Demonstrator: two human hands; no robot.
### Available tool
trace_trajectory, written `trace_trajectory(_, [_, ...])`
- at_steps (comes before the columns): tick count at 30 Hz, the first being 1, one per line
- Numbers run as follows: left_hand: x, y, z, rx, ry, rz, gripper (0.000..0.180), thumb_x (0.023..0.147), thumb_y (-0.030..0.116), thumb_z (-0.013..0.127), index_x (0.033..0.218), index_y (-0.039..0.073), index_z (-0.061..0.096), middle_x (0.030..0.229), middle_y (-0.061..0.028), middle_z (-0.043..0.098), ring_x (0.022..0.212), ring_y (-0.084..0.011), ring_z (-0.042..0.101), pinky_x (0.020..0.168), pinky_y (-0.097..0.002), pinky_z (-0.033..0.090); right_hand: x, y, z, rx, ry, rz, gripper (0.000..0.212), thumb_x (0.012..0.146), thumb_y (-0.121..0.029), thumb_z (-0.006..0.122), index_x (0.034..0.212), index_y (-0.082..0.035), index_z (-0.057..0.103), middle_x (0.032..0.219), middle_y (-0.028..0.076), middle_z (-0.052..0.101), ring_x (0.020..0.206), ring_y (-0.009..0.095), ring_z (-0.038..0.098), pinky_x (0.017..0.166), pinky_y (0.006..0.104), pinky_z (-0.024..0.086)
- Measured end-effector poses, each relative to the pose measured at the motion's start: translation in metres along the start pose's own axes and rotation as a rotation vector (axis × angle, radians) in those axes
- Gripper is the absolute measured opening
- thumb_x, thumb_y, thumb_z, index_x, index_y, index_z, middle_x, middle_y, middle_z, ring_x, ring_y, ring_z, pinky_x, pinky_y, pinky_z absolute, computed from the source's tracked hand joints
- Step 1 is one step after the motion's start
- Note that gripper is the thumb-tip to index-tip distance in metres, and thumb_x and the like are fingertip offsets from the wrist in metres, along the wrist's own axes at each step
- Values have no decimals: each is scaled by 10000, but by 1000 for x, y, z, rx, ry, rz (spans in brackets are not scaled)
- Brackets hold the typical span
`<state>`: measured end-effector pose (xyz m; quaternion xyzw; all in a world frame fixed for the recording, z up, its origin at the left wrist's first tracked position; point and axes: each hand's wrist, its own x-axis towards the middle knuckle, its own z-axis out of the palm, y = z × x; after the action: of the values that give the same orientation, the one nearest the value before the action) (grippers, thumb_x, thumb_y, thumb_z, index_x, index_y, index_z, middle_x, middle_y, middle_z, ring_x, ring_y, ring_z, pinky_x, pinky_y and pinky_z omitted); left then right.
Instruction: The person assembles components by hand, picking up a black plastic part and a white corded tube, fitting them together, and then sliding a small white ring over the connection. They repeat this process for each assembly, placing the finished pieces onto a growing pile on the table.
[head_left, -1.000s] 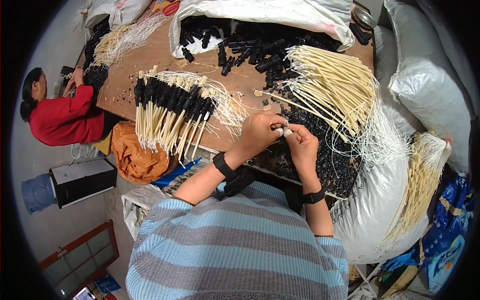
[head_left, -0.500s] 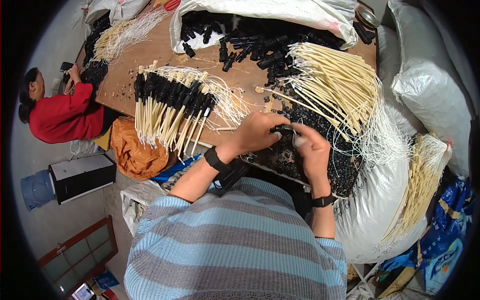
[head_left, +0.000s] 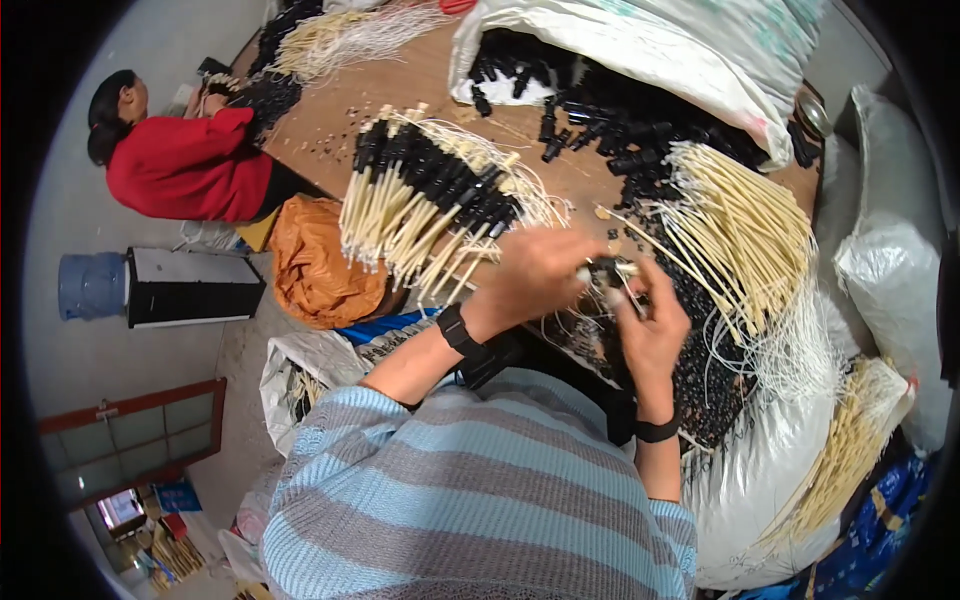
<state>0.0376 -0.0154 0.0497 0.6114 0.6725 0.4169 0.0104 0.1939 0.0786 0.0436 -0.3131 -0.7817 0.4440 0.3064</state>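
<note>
My left hand [head_left: 545,270], smeared by motion, is closed on a small black plastic fitting [head_left: 604,267] above the front of the table. From the other side my right hand [head_left: 655,318] pinches the same fitting between thumb and fingers. A pale end and thin white cord show at the right fingers, though blur hides how they join. Left of my hands lies a row of cream rods with black fittings on them [head_left: 420,195]. Bare cream rods with white cords [head_left: 745,235] are piled to the right. Small black pieces [head_left: 710,395] lie heaped beneath and beside my right hand.
An open white sack [head_left: 640,45] spills black fittings [head_left: 640,140] at the back. Full white sacks [head_left: 890,260] stand along the right. An orange sack [head_left: 320,265] sits left of the table. At the far left corner works a person in red [head_left: 185,165].
The view has swung, so the scene sits further right and the table tilts. My hands stay together at the black fitting; the left is now blurred, and a pale end shows at the right fingers.
</note>
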Motion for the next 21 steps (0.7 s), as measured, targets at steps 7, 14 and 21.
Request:
trace_trajectory(7, [-8,-63,-82,778,363,-207,306,626,152,658,927,107,621,1138,-67,572,1166,-270,459,1038,-528,215,10,11,-1,-202,6,-138,254,823,-77,702,1071,-30,674,971,93,683,812,154,639,700,260,487])
trace_trajectory(14, [19,-38,-33,471,291,-35,450,604,65,628,1053,56,624,1131,-89,608,1127,-305,517,982,-502,320,14,38,-21,-359,-3,-125,251,774,-123,723,1001,-24,679,955,161,678,864,348,637,743,390,495])
trace_trajectory(21, [77,-82,77,207,-123,-62,325,706,19,641,1014,100,702,965,-125,640,961,-305,600,811,-426,485,35,70,-64,-899,59,-92,132,728,-28,687,849,-54,641,758,128,560,767,328,579,646,416,460])
